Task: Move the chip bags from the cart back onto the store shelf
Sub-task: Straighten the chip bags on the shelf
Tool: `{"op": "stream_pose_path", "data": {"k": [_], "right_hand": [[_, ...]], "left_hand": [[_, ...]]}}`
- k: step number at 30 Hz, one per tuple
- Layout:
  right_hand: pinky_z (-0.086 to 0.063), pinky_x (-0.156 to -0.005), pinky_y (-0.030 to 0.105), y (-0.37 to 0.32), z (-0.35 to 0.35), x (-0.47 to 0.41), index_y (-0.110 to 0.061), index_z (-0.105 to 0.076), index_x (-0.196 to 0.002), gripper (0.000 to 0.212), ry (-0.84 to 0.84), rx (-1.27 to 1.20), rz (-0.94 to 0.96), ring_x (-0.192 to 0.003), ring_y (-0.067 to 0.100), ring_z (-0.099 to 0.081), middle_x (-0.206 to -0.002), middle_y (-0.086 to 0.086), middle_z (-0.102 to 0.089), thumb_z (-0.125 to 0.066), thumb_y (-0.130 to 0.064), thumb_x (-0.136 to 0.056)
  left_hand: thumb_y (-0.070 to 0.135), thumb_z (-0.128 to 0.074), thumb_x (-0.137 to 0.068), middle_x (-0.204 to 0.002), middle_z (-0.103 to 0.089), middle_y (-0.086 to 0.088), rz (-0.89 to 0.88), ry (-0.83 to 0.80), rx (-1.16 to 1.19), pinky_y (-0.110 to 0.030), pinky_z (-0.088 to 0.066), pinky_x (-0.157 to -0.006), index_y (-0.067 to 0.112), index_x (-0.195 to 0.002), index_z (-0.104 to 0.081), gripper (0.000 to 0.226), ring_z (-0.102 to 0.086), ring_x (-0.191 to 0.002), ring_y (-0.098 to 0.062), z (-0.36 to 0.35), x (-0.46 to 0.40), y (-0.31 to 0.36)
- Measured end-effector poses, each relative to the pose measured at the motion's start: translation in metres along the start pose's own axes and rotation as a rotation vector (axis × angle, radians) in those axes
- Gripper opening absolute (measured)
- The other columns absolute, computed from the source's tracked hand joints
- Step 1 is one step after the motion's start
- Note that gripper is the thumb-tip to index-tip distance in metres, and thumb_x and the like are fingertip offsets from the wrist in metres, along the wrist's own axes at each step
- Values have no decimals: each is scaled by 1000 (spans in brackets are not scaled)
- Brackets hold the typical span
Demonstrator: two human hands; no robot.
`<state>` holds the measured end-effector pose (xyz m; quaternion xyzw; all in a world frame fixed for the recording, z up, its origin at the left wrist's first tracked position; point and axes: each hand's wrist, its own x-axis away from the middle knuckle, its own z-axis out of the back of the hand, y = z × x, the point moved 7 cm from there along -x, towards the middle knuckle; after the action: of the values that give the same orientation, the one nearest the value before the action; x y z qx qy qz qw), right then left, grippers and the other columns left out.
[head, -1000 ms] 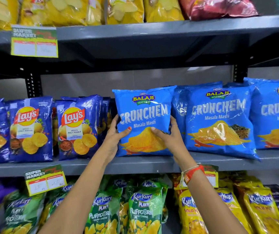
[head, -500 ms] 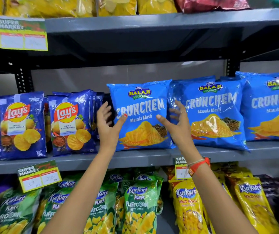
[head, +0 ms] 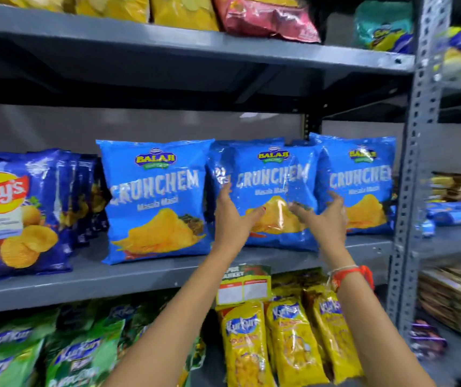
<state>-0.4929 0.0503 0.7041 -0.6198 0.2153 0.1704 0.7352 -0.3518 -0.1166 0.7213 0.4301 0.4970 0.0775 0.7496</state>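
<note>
Three blue Balaji Crunchem chip bags stand upright in a row on the grey middle shelf [head: 168, 270]. The left Crunchem bag [head: 155, 202] stands alone, free of my hands. Both hands grip the middle Crunchem bag [head: 268, 180] by its sides: my left hand [head: 232, 219] on its left edge, my right hand [head: 324, 216] on its right edge, thumbs across the front. The bag's foil is creased between them. The right Crunchem bag [head: 363, 185] touches my right fingers. The cart is out of view.
Blue Lay's bags [head: 14, 213] fill the shelf's left end. Yellow and red bags sit on the shelf above, green Kurkure bags [head: 78, 358] and yellow Kurkure bags [head: 288, 342] on the shelf below. A perforated grey upright [head: 408, 191] bounds the right side, with other goods beyond it.
My hands let go of the left Crunchem bag, which now stands on the shelf. Both hands moved right and closed on the middle bag. The view swung right.
</note>
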Motion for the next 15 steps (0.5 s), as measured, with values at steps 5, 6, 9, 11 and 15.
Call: {"op": "stream_pose_path", "data": {"k": [5,6,9,11,15], "right_hand": [[-54,-77,26,25,-22,-11,-4,-44,-129,84,-360,-356,-215,-105,21,-62,-121,12,-61,-86,-27,-59],[-53,-74,22,24,-25,-11,-4,-49,-126,81,-416,-385,-210,-101,19,-64,-116,9,-65,-86,-29,-57],[-53,-85,29,25,-29,-12,-2,-54,-121,74,-470,-401,-208,-100,21,-63,-113,8,-65,-85,-27,-60],[-57,-72,24,21,-29,-12,0,-60,-113,53,-492,-475,-207,-84,21,-66,-102,11,-68,-80,-14,-67],[-57,-60,16,16,-31,-14,-4,-62,-109,42,-539,-525,-164,-78,14,-67,-97,7,-70,-77,-9,-70]], "left_hand": [[66,-77,-28,-131,-53,-12,318,44,99,-52,-50,-94,11,-127,-41,119,-54,-119,-33,-19,-26,-51],[71,-77,-23,-131,-53,-11,357,48,134,-54,-54,-86,12,-126,-42,124,-55,-117,-33,-22,-33,-69],[58,-83,-41,-126,-57,-8,394,75,154,-50,-57,-79,7,-120,-49,100,-58,-111,-31,-15,-28,-51],[39,-82,-58,-112,-62,-6,365,80,140,-45,-55,-86,6,-103,-54,62,-61,-102,-27,-13,-24,-39],[24,-79,-68,-102,-65,-2,391,53,225,-35,-48,-82,5,-104,-59,46,-61,-98,-21,-13,-20,-36]]}}
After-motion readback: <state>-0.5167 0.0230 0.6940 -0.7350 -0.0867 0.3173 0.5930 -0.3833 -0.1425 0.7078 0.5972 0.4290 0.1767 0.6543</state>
